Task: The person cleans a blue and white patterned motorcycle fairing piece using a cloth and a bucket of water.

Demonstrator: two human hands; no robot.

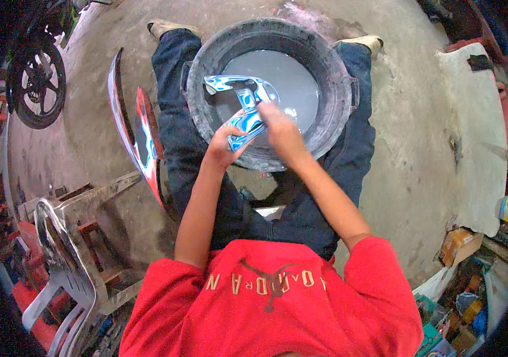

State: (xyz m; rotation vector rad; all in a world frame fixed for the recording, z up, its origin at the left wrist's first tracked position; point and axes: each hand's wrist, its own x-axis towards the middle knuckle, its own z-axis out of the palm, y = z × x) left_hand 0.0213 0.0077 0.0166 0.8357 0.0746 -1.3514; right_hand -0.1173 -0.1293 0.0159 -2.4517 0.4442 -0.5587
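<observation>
Your left hand (223, 146) grips the near end of the panel (243, 107), a blue, white and black patterned plastic piece; its fingers are curled shut around the lower edge. Your right hand (281, 128) lies on top of the panel just beside the left, fingers bent and pressed to its surface; whether they pinch anything cannot be told.

The panel sits over the basin (331, 128), a round dark tub held between your knees and holding pale grey water. Its long axis runs from your hands toward 11 o'clock, then hooks toward 1 o'clock at the far end. The free far end lies at 11 o'clock from both sets of fingers; the left hand is at the very end, the right a little farther along.

At 9 o'clock of the basin, two red, white and blue fairings (141, 134) stand on edge on the floor (408, 107), beside your left leg.

Packages: an orange-brown carton (459, 244) at 4 o'clock near a white sheet (480, 131); below it a heap of green, blue and yellow boxes (456, 309), labels too small to tell.
</observation>
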